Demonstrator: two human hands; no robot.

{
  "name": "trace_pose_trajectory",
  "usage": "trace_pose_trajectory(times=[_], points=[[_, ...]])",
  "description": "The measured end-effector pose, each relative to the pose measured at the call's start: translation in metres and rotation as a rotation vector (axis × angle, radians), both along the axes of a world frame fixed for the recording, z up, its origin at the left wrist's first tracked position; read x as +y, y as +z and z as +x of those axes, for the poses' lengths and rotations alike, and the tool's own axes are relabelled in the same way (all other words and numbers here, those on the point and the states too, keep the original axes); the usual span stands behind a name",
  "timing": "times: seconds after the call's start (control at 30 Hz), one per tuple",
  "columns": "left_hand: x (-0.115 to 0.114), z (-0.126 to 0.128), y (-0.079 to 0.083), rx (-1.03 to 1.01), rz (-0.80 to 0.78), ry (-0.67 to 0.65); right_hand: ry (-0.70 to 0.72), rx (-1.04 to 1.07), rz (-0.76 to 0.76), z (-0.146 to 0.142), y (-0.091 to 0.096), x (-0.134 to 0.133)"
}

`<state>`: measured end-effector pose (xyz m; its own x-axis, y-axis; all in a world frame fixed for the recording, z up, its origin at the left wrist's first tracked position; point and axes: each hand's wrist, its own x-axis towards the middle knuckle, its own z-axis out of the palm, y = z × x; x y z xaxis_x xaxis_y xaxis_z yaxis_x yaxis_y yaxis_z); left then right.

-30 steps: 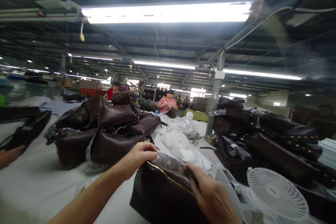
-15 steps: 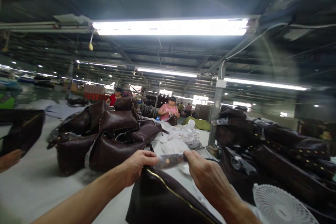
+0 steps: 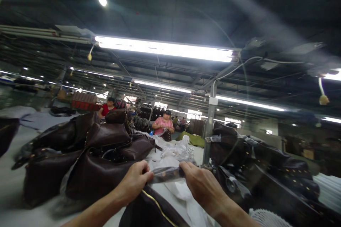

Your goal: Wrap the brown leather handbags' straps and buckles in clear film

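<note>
A film-wrapped strap (image 3: 167,175) is spanning the space between two hands, near the far end of a dark bag (image 3: 141,211) toward the table's (image 3: 10,191) near edge, itself lying out of my view. Uneven tension could be making the film slip or tear; a freed end could be snagging the gold zip (image 3: 157,204). The left hand (image 3: 135,181) is pinching one end, thumb against curled fingers. The right hand (image 3: 201,186) is gripping the other, knuckles up. Both forearms are converging inward.
</note>
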<state>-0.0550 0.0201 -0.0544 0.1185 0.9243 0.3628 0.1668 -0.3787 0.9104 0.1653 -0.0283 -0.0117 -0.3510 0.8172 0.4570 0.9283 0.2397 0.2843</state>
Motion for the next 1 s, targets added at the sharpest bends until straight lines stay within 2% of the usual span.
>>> trace_pose_trajectory(times=[0.13,0.3,0.4,0.53,0.63,0.8,1.0], points=[[0.007,-0.003,-0.006,-0.161,-0.291,-0.135,-0.029,-0.001,-0.048,-0.010,0.003,-0.002],[0.013,-0.011,-0.002,-0.269,-0.406,-0.214,0.025,0.119,-0.089,-0.011,0.014,0.004],[0.017,-0.013,0.006,-0.373,-0.458,-0.324,0.132,0.189,-0.131,-0.004,0.029,0.011],[0.029,-0.011,0.011,-0.407,-0.481,-0.441,0.251,0.290,-0.192,0.006,0.050,0.022],[0.040,-0.009,0.007,-0.426,-0.463,-0.442,0.265,0.449,-0.340,0.014,0.058,0.031],[0.060,-0.007,-0.003,-0.440,-0.457,-0.414,0.241,0.859,-0.652,0.024,0.061,0.051],[0.075,-0.005,-0.006,-0.417,-0.460,-0.383,0.166,1.070,-0.774,0.018,0.074,0.063]])
